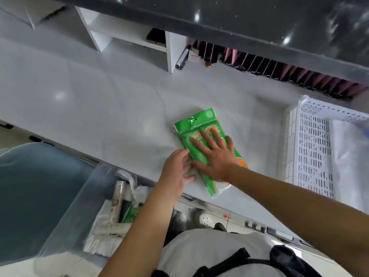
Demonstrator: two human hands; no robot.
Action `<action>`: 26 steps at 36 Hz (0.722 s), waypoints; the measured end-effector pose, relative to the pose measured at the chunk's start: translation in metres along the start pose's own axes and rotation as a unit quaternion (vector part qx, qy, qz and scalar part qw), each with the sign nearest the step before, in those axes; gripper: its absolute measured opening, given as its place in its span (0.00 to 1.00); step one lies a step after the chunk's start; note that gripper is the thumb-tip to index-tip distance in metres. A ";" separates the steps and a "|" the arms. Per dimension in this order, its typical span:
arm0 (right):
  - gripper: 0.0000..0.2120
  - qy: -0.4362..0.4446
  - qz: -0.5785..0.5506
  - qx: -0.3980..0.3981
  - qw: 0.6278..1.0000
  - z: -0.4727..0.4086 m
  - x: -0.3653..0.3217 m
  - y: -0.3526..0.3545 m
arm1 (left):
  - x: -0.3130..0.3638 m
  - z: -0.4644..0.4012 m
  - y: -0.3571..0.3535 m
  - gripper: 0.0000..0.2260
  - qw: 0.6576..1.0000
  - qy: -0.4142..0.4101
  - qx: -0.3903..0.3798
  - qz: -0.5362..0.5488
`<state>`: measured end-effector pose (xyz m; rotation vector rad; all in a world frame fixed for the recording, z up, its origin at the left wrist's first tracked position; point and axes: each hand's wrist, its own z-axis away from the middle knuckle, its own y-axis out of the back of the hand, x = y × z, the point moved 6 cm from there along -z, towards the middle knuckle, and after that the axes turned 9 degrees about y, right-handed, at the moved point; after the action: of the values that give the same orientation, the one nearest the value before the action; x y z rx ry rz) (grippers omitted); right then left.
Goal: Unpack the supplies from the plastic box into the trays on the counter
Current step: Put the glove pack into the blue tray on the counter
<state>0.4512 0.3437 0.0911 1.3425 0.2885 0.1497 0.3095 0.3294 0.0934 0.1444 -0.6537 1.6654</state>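
A green plastic packet (199, 124) lies flat on the white counter (99, 108). My right hand (215, 154) rests palm-down on the packet with fingers spread. My left hand (177, 170) touches the packet's near left edge, fingers curled against it. The clear plastic box (65, 226) stands below the counter at the lower left, holding several wrapped supplies (117, 204) and another green packet. A white perforated tray (311, 156) sits on the counter to the right of the packet, lined with a white sheet.
White cubby shelves (127, 35) and a row of dark and pink items (279, 70) stand at the counter's back under a dark ledge. A pen (182, 58) leans there. A blue cushion (40, 186) lies left of the box.
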 end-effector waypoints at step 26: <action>0.20 -0.383 -0.624 0.046 0.680 0.069 0.064 0.022 | 0.019 -0.006 -0.008 0.13 0.983 -0.058 -0.070 -0.162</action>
<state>0.5340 0.3009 0.1183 0.9309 0.4298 -1.5754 0.3149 0.3493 0.0999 0.2352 -0.7891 1.3002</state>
